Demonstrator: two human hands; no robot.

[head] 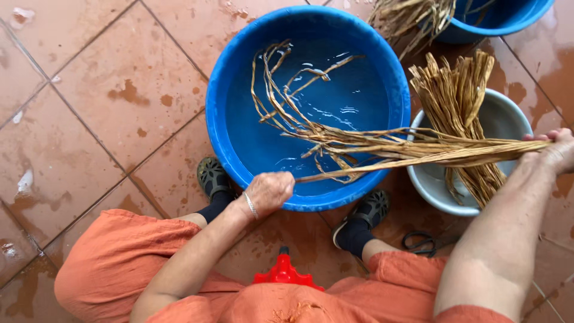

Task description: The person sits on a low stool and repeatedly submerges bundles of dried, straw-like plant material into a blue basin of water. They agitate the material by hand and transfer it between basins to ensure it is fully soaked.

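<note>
Spreading widest, wet terracotta floor tiles [89, 107], lying open and bare to the left of the big blue basin [239, 143], with far less room to the basin's right. Sitting there just beside the basin's right rim, a grey metal bowl [508, 119] packed with dry tan strips [460, 90]; peeking in above and right of the basin, a second blue tub [508, 21] with more fibres. Stretching across the basin's lower half, a bundle of long tan fibre strips [382, 146], long axis running nearly level from right to left, gathered tight at the right end out past the basin's rim and over the grey bowl, fanning and curling loose into the shallow water toward the basin's upper left. Looking flat, ribbon-like, damp and straw-coloured. Closing around the gathered end, well right of the basin, the right hand [553, 149]. Pinching one thin strip at the basin's near rim, the left hand [269, 191], fingers curled shut, bracelet at the wrist. Lying below the basin's right edge, black scissors [421, 242]; below its near rim, a red plastic stool [284, 272].
</note>
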